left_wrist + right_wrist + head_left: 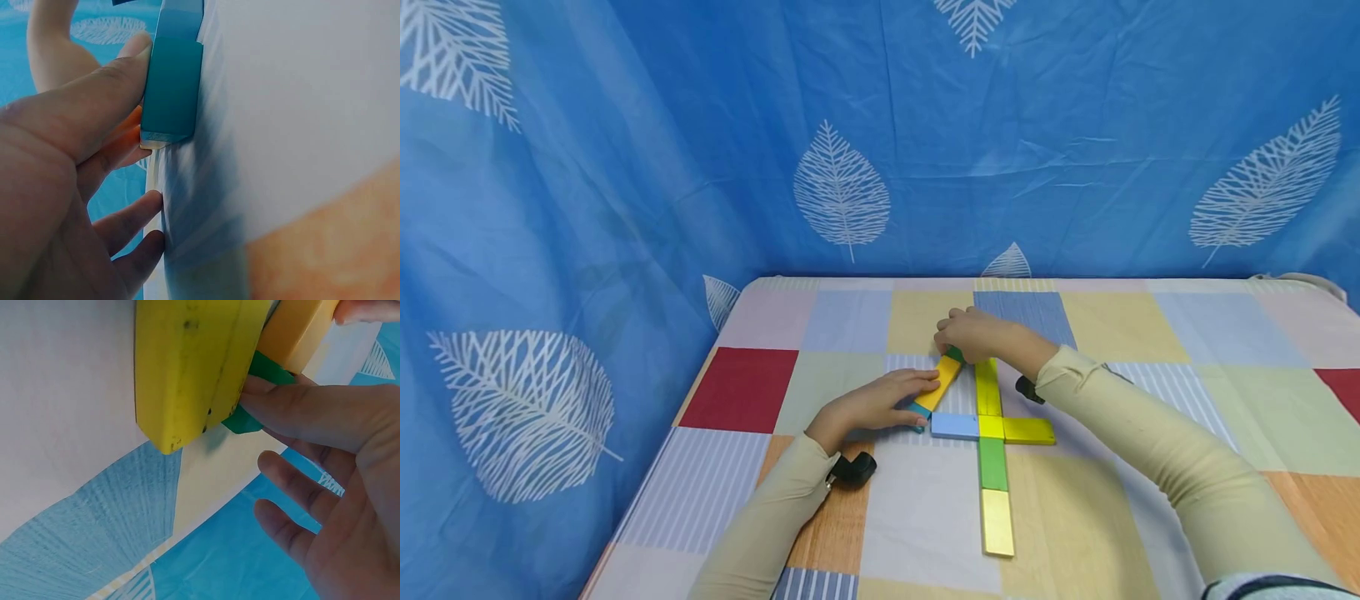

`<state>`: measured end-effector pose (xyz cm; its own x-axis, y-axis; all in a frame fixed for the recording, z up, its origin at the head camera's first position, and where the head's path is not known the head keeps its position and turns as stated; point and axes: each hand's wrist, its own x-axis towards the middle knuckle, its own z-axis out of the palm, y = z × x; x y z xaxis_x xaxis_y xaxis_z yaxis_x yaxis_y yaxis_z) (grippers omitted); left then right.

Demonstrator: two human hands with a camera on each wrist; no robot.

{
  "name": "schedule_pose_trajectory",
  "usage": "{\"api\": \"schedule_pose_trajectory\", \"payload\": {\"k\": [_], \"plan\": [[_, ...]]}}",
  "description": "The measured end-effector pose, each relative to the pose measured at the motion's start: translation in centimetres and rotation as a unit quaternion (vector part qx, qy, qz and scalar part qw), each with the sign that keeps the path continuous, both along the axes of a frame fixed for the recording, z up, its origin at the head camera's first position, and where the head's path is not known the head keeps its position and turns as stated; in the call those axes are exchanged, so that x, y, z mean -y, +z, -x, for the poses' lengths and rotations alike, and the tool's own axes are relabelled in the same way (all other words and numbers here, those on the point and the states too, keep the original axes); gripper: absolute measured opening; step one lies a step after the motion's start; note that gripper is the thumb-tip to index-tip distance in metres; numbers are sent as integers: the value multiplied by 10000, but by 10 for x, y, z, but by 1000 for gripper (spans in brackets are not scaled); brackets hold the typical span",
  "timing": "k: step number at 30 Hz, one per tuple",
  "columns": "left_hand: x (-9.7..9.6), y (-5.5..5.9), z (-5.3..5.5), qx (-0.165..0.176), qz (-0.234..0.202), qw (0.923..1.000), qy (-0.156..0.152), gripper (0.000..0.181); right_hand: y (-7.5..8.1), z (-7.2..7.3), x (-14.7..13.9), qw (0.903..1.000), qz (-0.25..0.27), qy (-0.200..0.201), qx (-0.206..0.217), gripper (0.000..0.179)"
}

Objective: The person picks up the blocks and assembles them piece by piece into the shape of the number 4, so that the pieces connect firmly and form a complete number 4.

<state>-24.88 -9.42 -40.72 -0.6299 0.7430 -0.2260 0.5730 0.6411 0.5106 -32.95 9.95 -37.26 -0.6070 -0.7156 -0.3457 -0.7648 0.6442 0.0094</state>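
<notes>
My left hand (883, 396) pinches a teal block (172, 90), with the thumb on its near side and fingers behind it. An orange-yellow block (938, 385) slants away from the teal one, with left fingertips against it. At its far end, my right hand (973, 333) holds a green block (242, 422) between thumb and forefinger; its other fingers are spread. Beside that hand lies a long yellow block (988, 387). A light blue block (955, 426) lies just right of the left thumb.
The yellow and blue blocks belong to a flat cross, with another yellow block (1028, 431) on its right, a lower green block (993, 464) and a pale yellow block (997, 522) toward me. A patchwork cloth (925, 525) covers the table. Behind hangs a blue curtain (1075, 167).
</notes>
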Motion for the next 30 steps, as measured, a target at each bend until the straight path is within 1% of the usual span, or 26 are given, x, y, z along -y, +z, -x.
{"api": "schedule_pose_trajectory", "payload": {"k": [9, 13, 16, 24, 28, 30], "plan": [[-3, 3, 0, 29, 14, 10000, -15, 63, -1, -2, -2, 9999, 28, 95, -89, 27], [-3, 4, 0, 15, 51, 10000, -6, 63, -1, -3, -2, 9999, 75, 74, -98, 28], [-4, 5, -1, 75, 91, 9999, 33, 64, -2, -4, -1, 9999, 44, 49, -79, 28], [-3, 5, 0, 62, 90, 9999, 69, 63, -2, -5, 0, 9997, 106, 76, -201, 28], [-3, 5, 0, 83, 49, 9999, 50, 63, 0, -6, -2, 9996, 268, 84, -81, 38], [-3, 5, 0, 75, 89, 9999, 57, 64, 2, -6, -3, 9991, 413, 55, 63, 45]]}}
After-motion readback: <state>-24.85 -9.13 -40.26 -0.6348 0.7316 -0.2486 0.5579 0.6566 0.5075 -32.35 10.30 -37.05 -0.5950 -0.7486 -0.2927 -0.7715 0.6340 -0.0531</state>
